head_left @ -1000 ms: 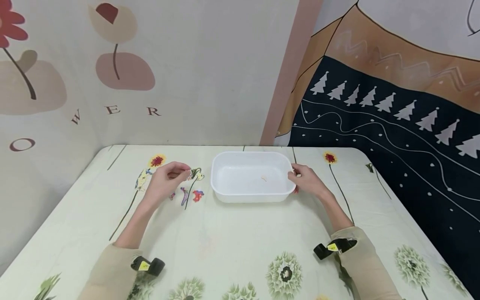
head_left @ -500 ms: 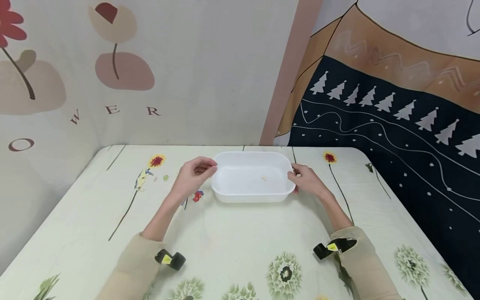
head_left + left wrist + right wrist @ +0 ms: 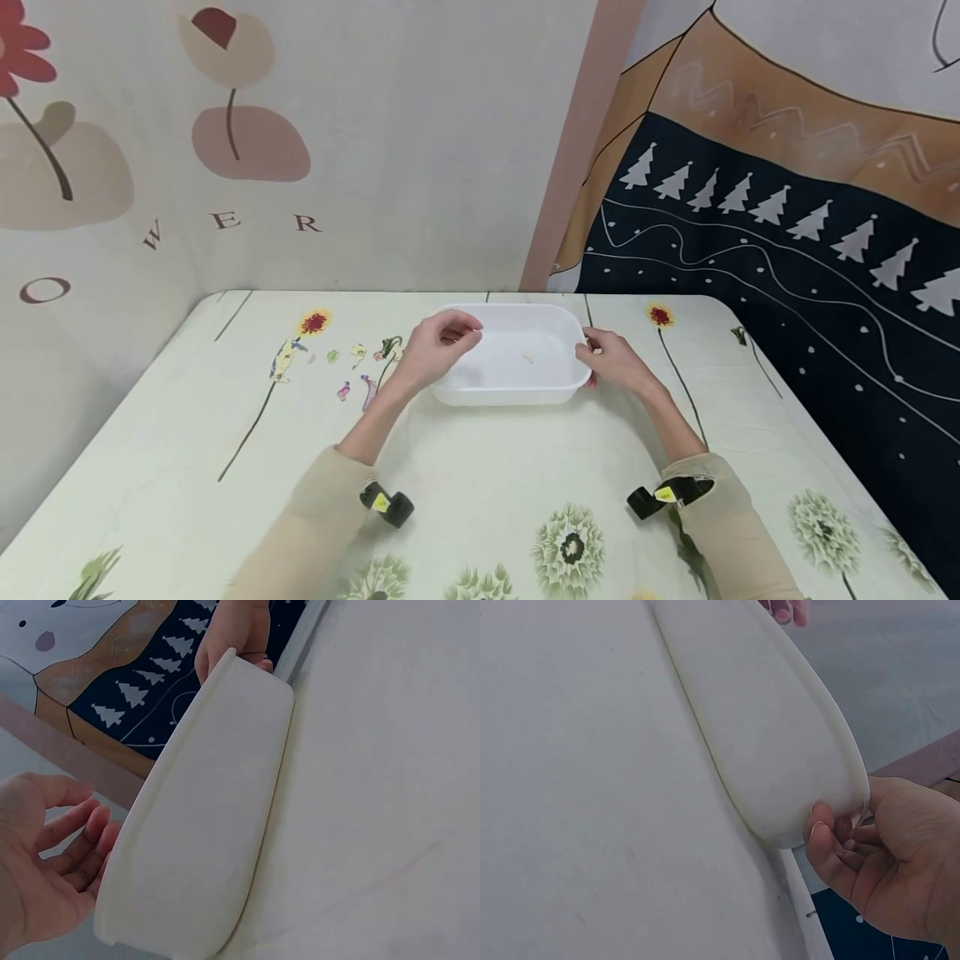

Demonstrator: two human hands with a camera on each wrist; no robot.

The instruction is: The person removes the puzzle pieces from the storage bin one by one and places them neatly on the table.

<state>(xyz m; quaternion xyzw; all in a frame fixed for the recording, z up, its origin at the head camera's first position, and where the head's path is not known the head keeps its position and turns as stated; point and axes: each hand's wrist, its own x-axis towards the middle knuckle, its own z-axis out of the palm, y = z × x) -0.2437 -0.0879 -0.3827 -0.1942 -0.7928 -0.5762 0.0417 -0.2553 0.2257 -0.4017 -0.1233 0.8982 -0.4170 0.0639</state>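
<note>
A white plastic tub (image 3: 510, 396) stands at the table's far middle. My right hand (image 3: 618, 362) grips its right end, with fingers curled under the rim in the right wrist view. My left hand (image 3: 438, 348) hovers over the tub's left end, thumb and fingers drawn together. In the left wrist view its fingertips pass behind the rim, and I cannot tell whether something small is between them. Inside the tub lies a small pale piece (image 3: 528, 357). Left of it, several small coloured cut-out pieces lie on the cloth, among them a purple one (image 3: 368, 390) and a pink one (image 3: 343, 390).
A pale flower-printed cloth (image 3: 480, 467) covers the table. A yellow-and-blue cut-out (image 3: 284, 360) lies at the left, over a printed stem. Behind the table hang a light wall cloth (image 3: 420, 167) and a dark cloth with white trees (image 3: 720, 250).
My left hand has moved right, from above the coloured pieces to over the tub's left end. My right hand has stayed on the tub, which has not shifted.
</note>
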